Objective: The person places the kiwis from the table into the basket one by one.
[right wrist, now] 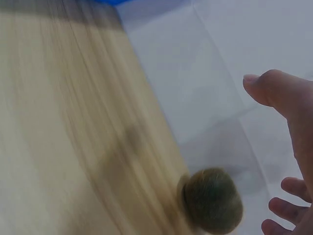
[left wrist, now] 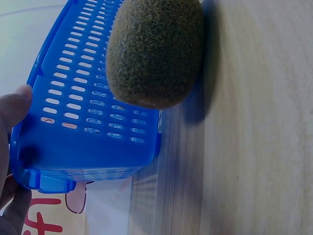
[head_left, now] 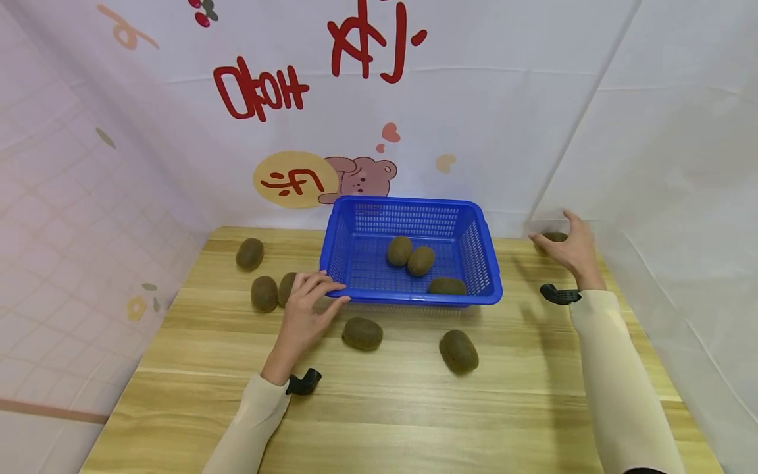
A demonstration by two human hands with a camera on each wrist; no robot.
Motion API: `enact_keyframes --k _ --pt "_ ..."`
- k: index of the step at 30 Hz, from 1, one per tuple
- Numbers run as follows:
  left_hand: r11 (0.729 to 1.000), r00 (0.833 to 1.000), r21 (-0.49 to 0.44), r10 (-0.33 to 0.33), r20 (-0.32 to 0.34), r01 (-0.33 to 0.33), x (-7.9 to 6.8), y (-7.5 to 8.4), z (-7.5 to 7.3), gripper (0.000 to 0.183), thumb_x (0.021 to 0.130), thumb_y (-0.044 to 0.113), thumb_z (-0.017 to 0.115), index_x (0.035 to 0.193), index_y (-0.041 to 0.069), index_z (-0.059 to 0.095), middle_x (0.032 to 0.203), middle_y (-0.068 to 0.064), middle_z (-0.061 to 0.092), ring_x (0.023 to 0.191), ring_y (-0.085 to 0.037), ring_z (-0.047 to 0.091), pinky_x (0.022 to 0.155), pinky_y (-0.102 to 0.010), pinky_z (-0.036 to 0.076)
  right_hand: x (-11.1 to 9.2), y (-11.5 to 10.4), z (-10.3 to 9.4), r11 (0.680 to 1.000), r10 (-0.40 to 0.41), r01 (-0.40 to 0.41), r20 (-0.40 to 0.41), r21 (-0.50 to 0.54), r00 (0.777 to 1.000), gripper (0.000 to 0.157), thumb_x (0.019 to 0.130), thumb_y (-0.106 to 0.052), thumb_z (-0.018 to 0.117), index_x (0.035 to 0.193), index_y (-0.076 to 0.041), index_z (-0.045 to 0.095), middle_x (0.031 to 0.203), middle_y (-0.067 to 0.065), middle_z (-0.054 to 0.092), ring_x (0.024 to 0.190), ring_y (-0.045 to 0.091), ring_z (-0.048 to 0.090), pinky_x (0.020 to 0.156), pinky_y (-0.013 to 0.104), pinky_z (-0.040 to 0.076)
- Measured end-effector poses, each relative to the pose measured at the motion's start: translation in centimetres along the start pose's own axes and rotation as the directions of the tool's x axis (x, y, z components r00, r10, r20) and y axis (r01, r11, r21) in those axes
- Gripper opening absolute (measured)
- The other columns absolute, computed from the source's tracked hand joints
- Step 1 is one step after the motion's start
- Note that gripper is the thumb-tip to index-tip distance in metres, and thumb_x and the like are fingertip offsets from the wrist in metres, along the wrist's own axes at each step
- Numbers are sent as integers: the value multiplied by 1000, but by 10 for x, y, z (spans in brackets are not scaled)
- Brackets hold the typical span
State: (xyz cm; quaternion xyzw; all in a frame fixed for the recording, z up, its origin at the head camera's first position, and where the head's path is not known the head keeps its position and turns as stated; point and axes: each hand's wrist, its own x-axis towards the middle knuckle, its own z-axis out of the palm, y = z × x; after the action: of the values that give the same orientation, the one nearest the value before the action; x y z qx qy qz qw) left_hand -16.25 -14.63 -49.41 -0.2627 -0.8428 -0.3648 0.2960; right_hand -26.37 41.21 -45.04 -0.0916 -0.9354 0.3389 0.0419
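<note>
At the near left corner of a blue plastic basket [head_left: 408,298], my left hand [head_left: 304,315] pinches the rim between thumb and fingers; the left wrist view shows the thumb on one side of the basket wall [left wrist: 63,147] and fingers on the other. Inside the basket are two kiwis side by side and a third kiwi [head_left: 447,286] near its front wall. My right hand [head_left: 573,249] hovers at the table's far right corner, thumb and fingers spread about a kiwi [head_left: 555,237]. In the right wrist view a gap shows between that kiwi [right wrist: 213,200] and the fingers.
Two kiwis lie in front of the basket, a left one [head_left: 363,334] and a right one [head_left: 458,351]. More kiwis sit left of it, one [head_left: 290,288] partly behind my left hand. White printed cloth [head_left: 503,131] stands behind the wooden table [head_left: 414,421] and along its sides.
</note>
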Motion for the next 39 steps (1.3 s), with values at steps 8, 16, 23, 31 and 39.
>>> enact_keyframes --k 8,16,23,31,39 --pt "1000 1000 1 -8 4 8 0 1 0 22 80 18 88 99 12 80 99 -7 72 118 -35 58 107 -50 47 5 20 -3 998 59 -59 -6 2 998 110 92 -58 68 165 -5 5 169 32 2 154 56 6 118 75 21" --pt "1000 1000 0 -7 4 7 1 2 0 22 80 20 88 99 13 79 99 -6 73 117 -37 58 108 -50 47 13 34 2 991 134 -134 12 -2 991 114 91 -61 68 164 -2 5 167 35 3 153 57 8 118 74 22" --pt "1000 1000 3 -12 6 12 1 2 1 22 81 21 88 99 14 79 99 -6 72 117 -36 58 108 -50 47 23 47 16 986 165 -165 0 15 986 110 92 -56 69 162 3 9 163 39 15 148 58 22 119 70 27" --pt "1000 1000 -1 -23 5 23 2 1 2 22 80 19 88 100 14 79 99 -6 73 118 -35 58 108 -49 47 26 47 23 986 167 -167 -66 12 984 96 94 -42 71 159 8 19 157 41 27 143 58 32 118 67 31" --pt "1000 1000 -3 -18 6 18 1 2 1 22 81 20 88 100 13 80 98 -6 73 119 -35 58 107 -51 47 20 45 20 984 179 -178 -56 25 982 95 95 -42 71 159 8 21 159 39 27 145 57 30 119 66 31"
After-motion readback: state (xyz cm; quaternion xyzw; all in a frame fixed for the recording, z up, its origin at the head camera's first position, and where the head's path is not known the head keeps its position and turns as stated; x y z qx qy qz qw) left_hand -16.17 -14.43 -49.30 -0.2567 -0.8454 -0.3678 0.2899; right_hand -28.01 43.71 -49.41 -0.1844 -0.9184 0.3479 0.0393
